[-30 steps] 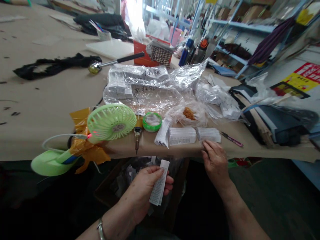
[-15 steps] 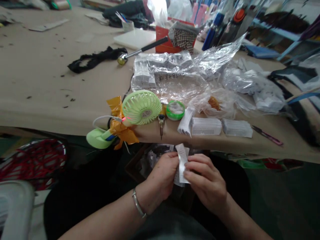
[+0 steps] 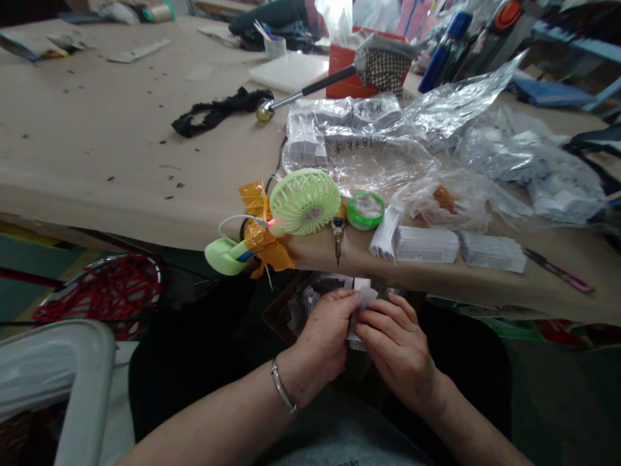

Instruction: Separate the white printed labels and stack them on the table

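Note:
My left hand (image 3: 326,333), with a silver bracelet at the wrist, pinches a small bunch of white printed labels (image 3: 363,292) over my lap, just below the table edge. My right hand (image 3: 400,343) presses its fingers against the same labels from the right and partly covers them. On the table edge beyond stand stacks of labels: a leaning bundle (image 3: 387,233), a long row (image 3: 427,244) and another row (image 3: 491,251). Beneath my hands is a box (image 3: 279,310) with paper pieces in it.
A green fan (image 3: 305,202) is taped at the table edge, beside a soldering iron tip (image 3: 338,243) and a green tape roll (image 3: 365,210). Plastic bags (image 3: 383,165) lie behind. Pink-handled tweezers (image 3: 557,270) lie at the right. A red basket (image 3: 104,291) stands lower left.
The view has shifted, so the table things appear farther right. The labels between my hands are now folded or bunched lower, and my right fingers have closed in over them.

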The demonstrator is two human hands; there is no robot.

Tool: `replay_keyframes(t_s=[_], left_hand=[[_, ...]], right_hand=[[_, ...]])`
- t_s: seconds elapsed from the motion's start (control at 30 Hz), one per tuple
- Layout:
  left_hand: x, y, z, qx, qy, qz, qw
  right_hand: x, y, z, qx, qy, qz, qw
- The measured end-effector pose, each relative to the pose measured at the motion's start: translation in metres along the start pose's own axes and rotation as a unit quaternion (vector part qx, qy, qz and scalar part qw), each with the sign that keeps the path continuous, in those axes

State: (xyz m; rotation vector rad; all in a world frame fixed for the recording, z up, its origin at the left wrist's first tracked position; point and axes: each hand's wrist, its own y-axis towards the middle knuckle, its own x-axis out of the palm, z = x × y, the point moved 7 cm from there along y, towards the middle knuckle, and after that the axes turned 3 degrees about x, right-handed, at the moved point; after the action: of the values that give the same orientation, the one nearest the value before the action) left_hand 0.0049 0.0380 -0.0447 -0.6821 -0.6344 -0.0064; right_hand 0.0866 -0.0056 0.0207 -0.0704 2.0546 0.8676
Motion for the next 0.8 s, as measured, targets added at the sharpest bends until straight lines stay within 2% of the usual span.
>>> replay_keyframes(t_s=[0.37,0.67,0.8], left_hand=[[-0.0047,0.0007,-0.0032,-0.004,-0.042,-0.004,0.999],[-0.0055,-0.001,-0.0039,0.003,-0.018,0.0,1.0],[-0.003,-0.0023,-0.0046,0.002,-0.018,-0.027,0.999]], right_hand=[[0.0056,-0.0021,0.0064,0.038,0.05,-0.016,0.998],[0.0073,-0.0029,0.0067,0.065,0.04,-0.024,0.997],[0.0082,-0.0045,0.0059,0.062,0.04,-0.023,0.997]])
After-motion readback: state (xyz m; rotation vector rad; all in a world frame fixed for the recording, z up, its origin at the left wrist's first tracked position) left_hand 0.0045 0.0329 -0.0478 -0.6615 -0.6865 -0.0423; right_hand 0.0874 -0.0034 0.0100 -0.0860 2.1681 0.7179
